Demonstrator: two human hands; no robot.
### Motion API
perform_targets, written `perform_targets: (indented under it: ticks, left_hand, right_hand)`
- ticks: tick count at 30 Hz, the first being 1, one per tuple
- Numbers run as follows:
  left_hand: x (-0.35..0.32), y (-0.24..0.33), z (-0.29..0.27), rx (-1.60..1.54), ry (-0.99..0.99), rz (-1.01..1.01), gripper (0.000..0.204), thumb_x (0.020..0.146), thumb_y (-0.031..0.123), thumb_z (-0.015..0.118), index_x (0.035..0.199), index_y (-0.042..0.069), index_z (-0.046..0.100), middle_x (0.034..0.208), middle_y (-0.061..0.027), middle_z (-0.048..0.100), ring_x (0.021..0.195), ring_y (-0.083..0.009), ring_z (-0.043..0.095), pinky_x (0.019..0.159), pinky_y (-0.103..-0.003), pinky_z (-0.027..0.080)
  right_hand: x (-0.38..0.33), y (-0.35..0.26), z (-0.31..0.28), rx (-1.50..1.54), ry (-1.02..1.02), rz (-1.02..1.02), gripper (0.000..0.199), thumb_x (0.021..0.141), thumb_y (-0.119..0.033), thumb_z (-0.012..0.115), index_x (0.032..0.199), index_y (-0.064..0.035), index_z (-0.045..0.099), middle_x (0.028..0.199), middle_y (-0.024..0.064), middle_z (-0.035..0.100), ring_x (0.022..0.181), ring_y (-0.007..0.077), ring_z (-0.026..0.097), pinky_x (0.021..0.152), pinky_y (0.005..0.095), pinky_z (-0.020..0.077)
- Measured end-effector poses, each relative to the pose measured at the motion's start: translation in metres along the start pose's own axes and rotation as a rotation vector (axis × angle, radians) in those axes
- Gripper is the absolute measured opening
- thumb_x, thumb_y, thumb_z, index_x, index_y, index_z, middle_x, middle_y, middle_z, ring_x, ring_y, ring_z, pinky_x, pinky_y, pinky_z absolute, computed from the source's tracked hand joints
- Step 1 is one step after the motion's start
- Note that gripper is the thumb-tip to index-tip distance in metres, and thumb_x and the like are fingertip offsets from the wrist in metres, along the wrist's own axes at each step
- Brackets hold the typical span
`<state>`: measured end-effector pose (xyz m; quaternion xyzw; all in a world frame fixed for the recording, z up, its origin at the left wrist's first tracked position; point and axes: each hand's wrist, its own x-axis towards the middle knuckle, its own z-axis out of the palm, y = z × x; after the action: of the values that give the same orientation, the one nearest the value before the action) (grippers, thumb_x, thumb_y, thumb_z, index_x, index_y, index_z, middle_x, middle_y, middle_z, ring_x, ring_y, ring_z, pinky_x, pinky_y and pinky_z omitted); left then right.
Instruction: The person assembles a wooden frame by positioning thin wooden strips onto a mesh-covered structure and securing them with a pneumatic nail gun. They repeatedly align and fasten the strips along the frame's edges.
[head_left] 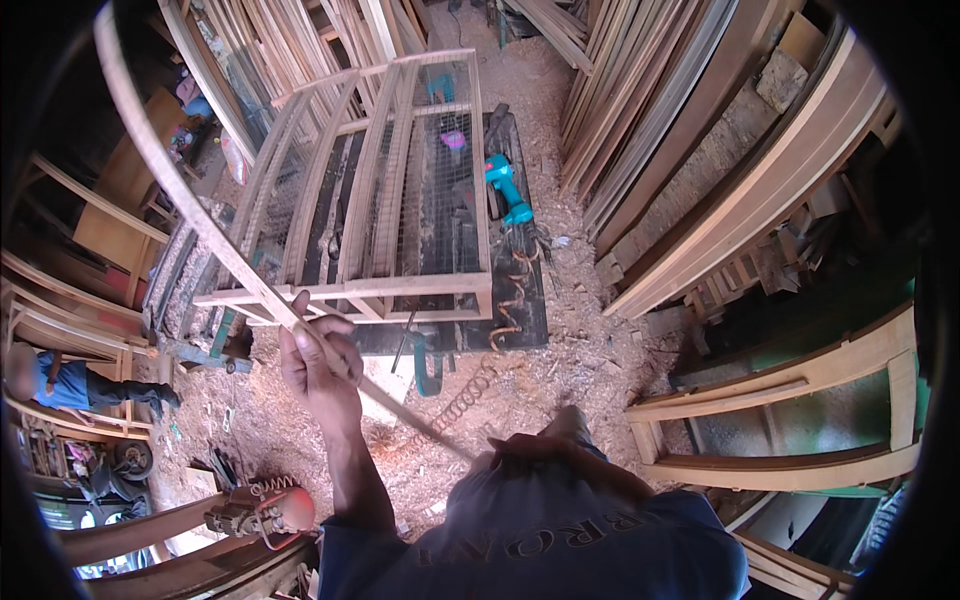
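Note:
A long, thin wooden strip [225, 255] slants across the view from the upper left down to my body. My left hand [318, 350] is closed round it, its fingers wrapped about the wood just in front of the wooden frame. Close to my chest, my right hand [500, 452] is at the strip's lower end and appears closed on it; its fingers are dark and partly hidden. Beyond my left hand, a slatted wooden frame with wire mesh [484, 200] rests on a black worktop [530, 325]. A teal cordless power tool [508, 190] lies at the frame's right side.
Tall stacks of planks [640, 120] lean at the right and far left. Wood shavings [575, 350] cover the floor. A coiled orange hose [512, 300] hangs over the worktop. A red machine [292, 510] stands at lower left. Another person [65, 380] in blue is at far left.

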<state>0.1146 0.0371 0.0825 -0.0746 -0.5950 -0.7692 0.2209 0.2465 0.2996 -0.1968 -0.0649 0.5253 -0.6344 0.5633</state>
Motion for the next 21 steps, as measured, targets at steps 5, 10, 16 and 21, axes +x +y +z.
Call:
perform_targets:
  ticks: [5,10,16,21]
  left_hand:
    - [0.018,-0.005,0.000,0.070,-0.188,-0.162,0.028,0.113,0.028,0.041,0.118,0.006,0.058,0.069,-0.0055,0.064,0.039,-0.0026,0.039,0.035,-0.018,0.027]
    - [-0.025,-0.049,0.044,0.224,-0.176,-0.567,0.022,0.109,0.028,0.054,0.100,0.009,0.060,0.066,0.0005,0.057,0.044,-0.0046,0.048,0.037,-0.020,0.030]
    - [-0.074,-0.077,0.130,0.421,0.012,-0.752,0.027,0.103,0.030,0.064,0.105,0.003,0.063,0.067,0.0010,0.055,0.051,-0.0084,0.058,0.041,-0.023,0.038]
    - [-0.074,-0.067,0.145,0.669,0.070,-0.693,0.037,0.103,0.036,0.063,0.107,-0.001,0.067,0.061,0.0005,0.053,0.046,-0.0092,0.057,0.038,-0.025,0.039]
  right_hand:
    - [-0.030,-0.057,-0.037,-0.006,0.340,-0.144,0.042,0.105,-0.040,0.059,0.121,-0.0016,0.067,0.098,0.0105,0.071,0.076,0.0169,0.069,0.062,0.0320,0.0599]
    - [-0.093,-0.111,-0.122,-0.101,0.600,-0.410,0.033,0.103,-0.028,0.065,0.123,-0.0019,0.065,0.099,0.0086,0.072,0.079,0.0142,0.070,0.067,0.0297,0.0584]
    - [-0.156,-0.227,-0.229,-0.639,0.803,-0.774,0.035,0.096,-0.018,0.074,0.128,-0.0068,0.063,0.109,0.0118,0.074,0.097,0.0200,0.074,0.080,0.0327,0.0587]
    - [-0.137,-0.346,-0.253,-1.242,0.818,-1.032,0.058,0.091,-0.029,0.078,0.143,-0.0150,0.057,0.143,0.0175,0.054,0.134,0.0320,0.053,0.107,0.0459,0.0508]
